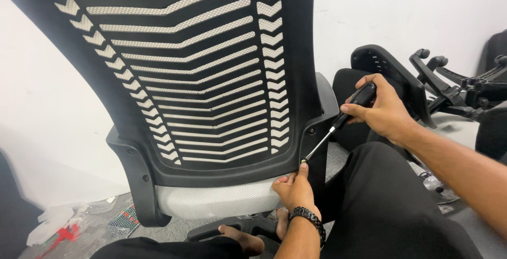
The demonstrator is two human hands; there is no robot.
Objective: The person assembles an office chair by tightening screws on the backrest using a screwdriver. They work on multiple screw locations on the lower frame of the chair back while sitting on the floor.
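Nearest to the camera are the person's black trousers (391,206) and a bare foot (240,238) on the grey floor (174,227). Just above, the left hand (294,189), with a black bracelet (308,215) at the wrist, presses its fingertips against the lower edge of the chair back (200,79); its grip is half closed and holds nothing that I can see.

The right hand (383,112) is closed around the black handle of a screwdriver (338,124). The tip meets the frame at the lower right corner, beside the left thumb.

I judge the back already stands on the grey seat (216,200), and this fastening is in work.

Further away lie more chair parts (454,87) by the white wall (401,11).
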